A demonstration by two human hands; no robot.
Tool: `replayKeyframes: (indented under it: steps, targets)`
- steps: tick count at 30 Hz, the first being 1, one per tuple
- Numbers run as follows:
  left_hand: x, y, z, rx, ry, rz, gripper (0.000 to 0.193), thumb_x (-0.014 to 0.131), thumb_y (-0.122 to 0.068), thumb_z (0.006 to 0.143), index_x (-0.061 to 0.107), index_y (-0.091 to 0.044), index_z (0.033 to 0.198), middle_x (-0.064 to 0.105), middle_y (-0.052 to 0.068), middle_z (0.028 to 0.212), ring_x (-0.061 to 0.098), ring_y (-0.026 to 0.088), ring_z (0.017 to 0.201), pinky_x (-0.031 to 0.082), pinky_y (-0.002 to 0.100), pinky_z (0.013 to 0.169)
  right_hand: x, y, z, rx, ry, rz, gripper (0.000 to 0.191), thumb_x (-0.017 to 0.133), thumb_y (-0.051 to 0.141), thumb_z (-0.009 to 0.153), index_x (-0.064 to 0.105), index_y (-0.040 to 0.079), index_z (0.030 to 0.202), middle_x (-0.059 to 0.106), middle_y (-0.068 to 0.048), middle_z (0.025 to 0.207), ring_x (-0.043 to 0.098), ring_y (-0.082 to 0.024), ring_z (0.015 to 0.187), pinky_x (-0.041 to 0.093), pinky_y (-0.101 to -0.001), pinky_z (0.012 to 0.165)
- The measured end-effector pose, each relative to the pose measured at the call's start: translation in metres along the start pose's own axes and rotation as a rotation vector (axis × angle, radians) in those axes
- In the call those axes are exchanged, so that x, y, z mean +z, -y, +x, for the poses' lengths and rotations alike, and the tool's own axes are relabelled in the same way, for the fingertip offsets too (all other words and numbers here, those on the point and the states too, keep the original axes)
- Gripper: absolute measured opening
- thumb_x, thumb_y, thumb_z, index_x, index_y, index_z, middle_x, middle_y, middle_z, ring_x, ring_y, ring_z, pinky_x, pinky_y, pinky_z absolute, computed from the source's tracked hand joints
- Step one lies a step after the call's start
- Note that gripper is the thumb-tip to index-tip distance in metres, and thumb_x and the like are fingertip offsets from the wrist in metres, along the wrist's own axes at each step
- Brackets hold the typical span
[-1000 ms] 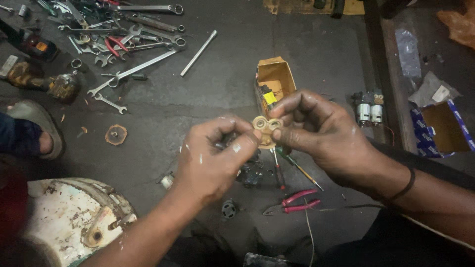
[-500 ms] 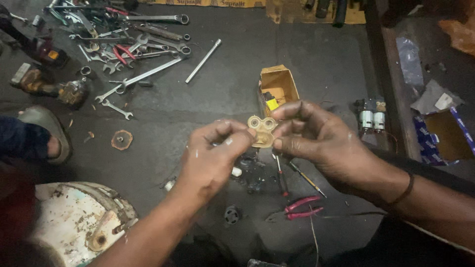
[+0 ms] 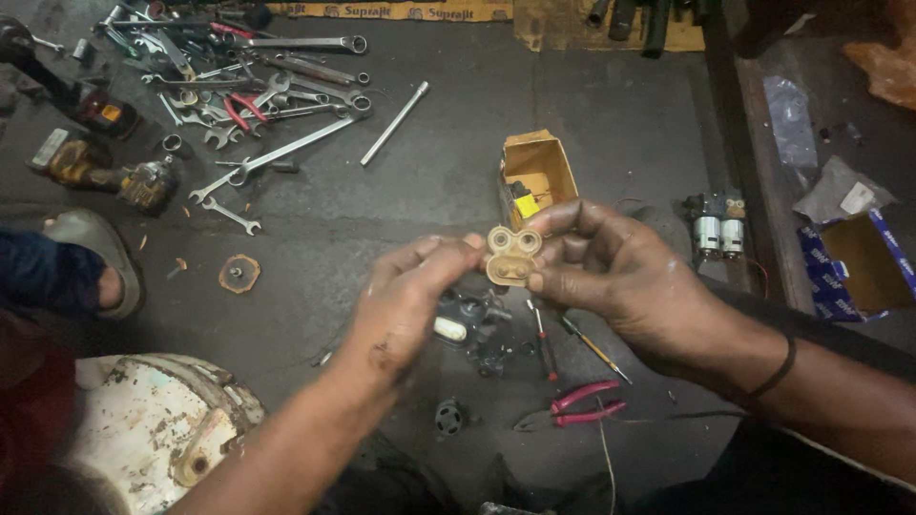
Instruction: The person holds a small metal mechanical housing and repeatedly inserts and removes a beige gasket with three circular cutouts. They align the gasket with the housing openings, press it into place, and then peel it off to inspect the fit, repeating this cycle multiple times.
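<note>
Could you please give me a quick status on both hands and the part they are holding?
Left hand and right hand both grip the tan rubber piece, held above the dark floor. Open yellow box just behind. Nothing between the hands.

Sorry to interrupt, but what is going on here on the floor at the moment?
A person sitting on the floor holds a small tan rubber part with round cups between both hands: the right hand grips it while the left hand pinches its edge. Below lie a dark dismantled assembly, screwdrivers and pink-handled pliers. An open yellow box stands behind, and wrenches are scattered further left.
</note>
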State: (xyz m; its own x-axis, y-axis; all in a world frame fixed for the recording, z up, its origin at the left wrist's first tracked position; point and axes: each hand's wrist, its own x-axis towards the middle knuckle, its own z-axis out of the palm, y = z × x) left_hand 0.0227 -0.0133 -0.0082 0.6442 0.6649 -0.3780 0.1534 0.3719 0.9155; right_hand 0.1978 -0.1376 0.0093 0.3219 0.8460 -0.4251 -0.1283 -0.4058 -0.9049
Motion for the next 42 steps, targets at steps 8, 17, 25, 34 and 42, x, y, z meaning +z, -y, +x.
replayKeyframes:
  steps: [8,17,25,34,42]
  targets:
    - [-0.004,-0.001,0.004,-0.214,-0.026,-0.217,0.043,0.061,-0.048,0.090,0.070,-0.006,0.098,0.070,0.013,0.086,0.070,0.023,0.077,0.059,0.043,0.069,-0.004,-0.003,0.001,-0.032,0.025,0.020,0.040,0.069,0.003,0.085,0.055,0.002,0.123,0.063,-0.009,0.096,0.067,-0.017,0.088,0.062,-0.0323,0.072]
    - [-0.007,0.003,0.010,-0.207,-0.029,-0.392,0.035,0.060,-0.032,0.086,0.069,-0.007,0.109,0.071,0.015,0.098,0.071,0.027,0.091,0.061,0.044,0.082,-0.010,-0.003,0.002,-0.056,-0.019,0.047,0.043,0.067,0.003,0.084,0.054,0.002,0.125,0.068,-0.014,0.106,0.069,-0.021,0.091,0.063,-0.0364,0.076]
    - [-0.002,0.004,0.008,-0.181,-0.076,-0.439,0.035,0.059,-0.027,0.087,0.067,-0.008,0.116,0.066,0.012,0.106,0.068,0.028,0.096,0.059,0.051,0.082,-0.010,0.001,-0.002,-0.091,-0.002,-0.038,0.036,0.067,0.006,0.087,0.061,0.000,0.123,0.072,-0.015,0.101,0.067,-0.019,0.085,0.061,-0.0346,0.071]
    - [0.001,0.004,0.009,-0.097,-0.001,-0.477,0.029,0.055,-0.016,0.092,0.064,-0.005,0.118,0.063,0.010,0.113,0.068,0.027,0.103,0.061,0.050,0.087,-0.002,0.006,0.000,-0.029,0.000,-0.115,0.041,0.070,0.006,0.083,0.063,0.001,0.123,0.071,-0.010,0.097,0.071,-0.015,0.085,0.063,-0.0304,0.072]
    - [0.007,0.003,0.002,-0.148,0.017,-0.349,0.033,0.057,-0.023,0.093,0.064,-0.008,0.122,0.066,0.010,0.111,0.067,0.023,0.102,0.058,0.042,0.089,0.001,0.001,0.001,0.002,0.016,-0.086,0.044,0.069,0.006,0.084,0.061,0.003,0.127,0.071,-0.009,0.089,0.071,-0.016,0.077,0.062,-0.0297,0.067]
